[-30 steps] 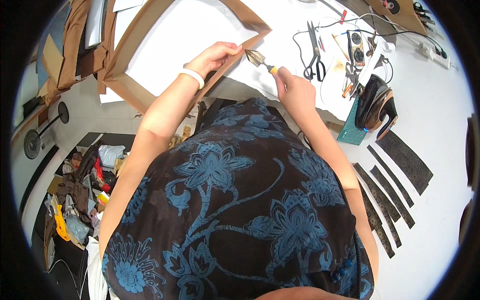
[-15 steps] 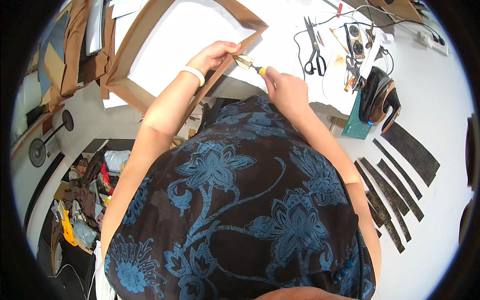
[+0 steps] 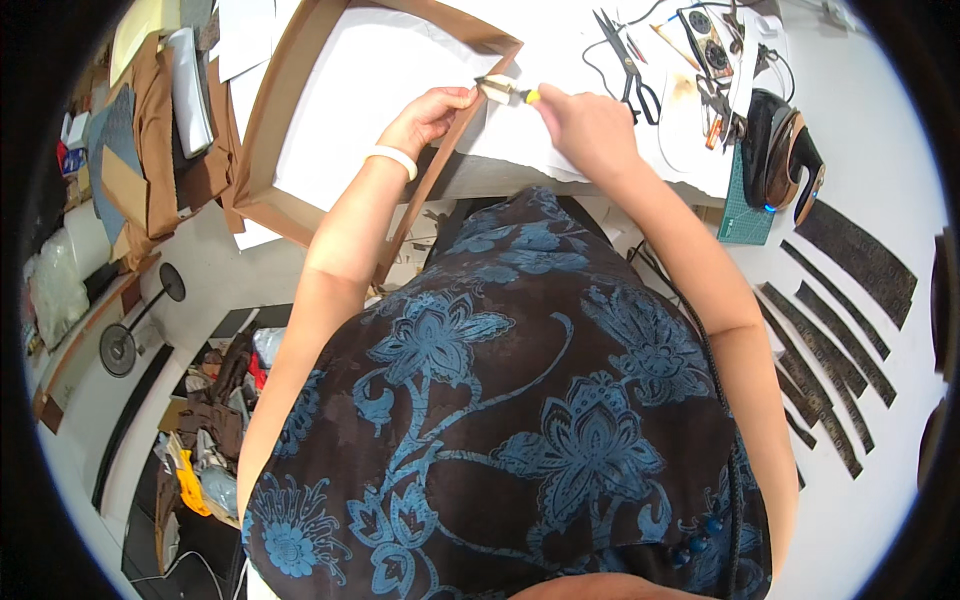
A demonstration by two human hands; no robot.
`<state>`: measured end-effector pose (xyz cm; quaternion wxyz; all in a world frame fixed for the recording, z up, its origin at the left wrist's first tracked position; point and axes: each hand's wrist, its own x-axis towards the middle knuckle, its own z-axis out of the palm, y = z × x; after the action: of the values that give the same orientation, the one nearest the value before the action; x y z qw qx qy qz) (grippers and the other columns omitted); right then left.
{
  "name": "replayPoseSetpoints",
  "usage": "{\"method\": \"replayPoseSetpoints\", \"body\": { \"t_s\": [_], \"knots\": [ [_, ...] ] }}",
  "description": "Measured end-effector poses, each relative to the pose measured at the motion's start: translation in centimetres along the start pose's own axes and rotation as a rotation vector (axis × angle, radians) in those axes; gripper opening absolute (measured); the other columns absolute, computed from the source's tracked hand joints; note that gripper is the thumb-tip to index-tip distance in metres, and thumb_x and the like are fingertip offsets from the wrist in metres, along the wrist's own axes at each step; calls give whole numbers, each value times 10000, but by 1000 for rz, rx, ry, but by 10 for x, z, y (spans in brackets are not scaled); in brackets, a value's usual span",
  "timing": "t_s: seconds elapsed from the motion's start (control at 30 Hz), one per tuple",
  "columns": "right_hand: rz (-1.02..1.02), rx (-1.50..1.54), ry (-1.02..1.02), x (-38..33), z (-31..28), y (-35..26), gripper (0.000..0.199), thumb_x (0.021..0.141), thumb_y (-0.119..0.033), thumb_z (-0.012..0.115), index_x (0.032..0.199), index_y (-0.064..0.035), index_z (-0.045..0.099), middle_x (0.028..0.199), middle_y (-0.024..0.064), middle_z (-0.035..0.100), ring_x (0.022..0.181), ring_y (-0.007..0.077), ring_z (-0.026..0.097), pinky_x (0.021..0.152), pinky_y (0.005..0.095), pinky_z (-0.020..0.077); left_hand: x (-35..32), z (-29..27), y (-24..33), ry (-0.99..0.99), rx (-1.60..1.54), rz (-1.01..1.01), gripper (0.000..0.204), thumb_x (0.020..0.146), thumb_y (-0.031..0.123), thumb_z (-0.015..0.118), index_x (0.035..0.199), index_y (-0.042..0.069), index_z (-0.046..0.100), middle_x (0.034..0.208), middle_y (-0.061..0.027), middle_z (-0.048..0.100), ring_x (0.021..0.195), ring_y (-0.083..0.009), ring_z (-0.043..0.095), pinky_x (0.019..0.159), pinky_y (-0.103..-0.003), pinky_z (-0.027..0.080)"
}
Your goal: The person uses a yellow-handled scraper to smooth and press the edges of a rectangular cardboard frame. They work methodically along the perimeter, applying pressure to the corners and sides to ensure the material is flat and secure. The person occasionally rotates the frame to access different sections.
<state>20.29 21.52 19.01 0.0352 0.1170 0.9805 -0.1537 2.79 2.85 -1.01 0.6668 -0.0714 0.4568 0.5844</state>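
Note:
A brown rectangular frame (image 3: 283,105) with a white panel inside lies tilted over the white table's left edge. My left hand (image 3: 430,115), a white band on its wrist, grips the frame's near right rail. My right hand (image 3: 585,125) is closed on a small tool with a yellow handle (image 3: 510,93). The tool's tip rests against the rail just above my left fingers. My dark blue flowered garment fills the lower middle of the view.
Black scissors (image 3: 630,65), cables and small tools lie at the back of the table. A dark iron-like tool (image 3: 780,160) sits on a green mat (image 3: 745,215). Several dark strips (image 3: 850,260) lie at the right. Brown fabric pieces (image 3: 160,140) and floor clutter (image 3: 210,440) are at the left.
The view has shifted so the frame and my hands sit a little higher. My right hand stays on the tool at the rail, and my left hand keeps its grip on the frame.

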Motion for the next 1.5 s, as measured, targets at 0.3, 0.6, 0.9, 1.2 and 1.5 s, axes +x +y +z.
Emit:
{"method": "replayPoseSetpoints", "body": {
  "t_s": [0.3, 0.6, 0.9, 1.2, 1.5],
  "knots": [
    [-28, 382, 216, -61, 88, 17, 116, 906, -233, 702, 963, -132, 705, 722, 93, 667, 612, 286, 659, 525, 372, 500, 1, 5, 2, 26, 9, 6, 98, 908, 93, 707, 997, 53, 702, 947, -28, 703, 854, -128, 660, 811, -258, 562],
    [-95, 386, 258, -67, 118, 18, 99, 920, -244, 675, 853, -177, 647, 710, 37, 654, 541, 226, 635, 449, 365, 499, -5, 3, 8, -1, 51, -25, 221, 928, 106, 688, 1123, 3, 665, 1033, -75, 707, 921, -156, 696, 846, -276, 593],
    [123, 448, 377, -36, 112, 50, 84, 919, -257, 694, 926, -174, 699, 716, 52, 675, 581, 253, 665, 494, 373, 517, -2, -22, 4, -66, -9, -30, 244, 946, 101, 671, 1157, -19, 645, 1053, -101, 706, 911, -179, 711, 838, -289, 614],
    [160, 414, 390, -7, 87, 81, 164, 928, -314, 695, 942, -151, 694, 682, 87, 678, 619, 282, 681, 525, 370, 513, -13, 3, 15, 26, 6, -36, 134, 935, 108, 689, 1036, 20, 700, 956, -46, 703, 854, -129, 670, 848, -258, 566],
    [506, 1114, 492, -11, 94, 106, 178, 981, -199, 662, 930, -38, 605, 552, -16, 511, 495, 55, 406, 457, 268, 296, -63, 61, 1, 389, 780, 307, 737, 819, 314, 813, 1418, 41, 482, 1289, -139, 608, 1239, -269, 551, 1072, -454, 443]
  ]
}}
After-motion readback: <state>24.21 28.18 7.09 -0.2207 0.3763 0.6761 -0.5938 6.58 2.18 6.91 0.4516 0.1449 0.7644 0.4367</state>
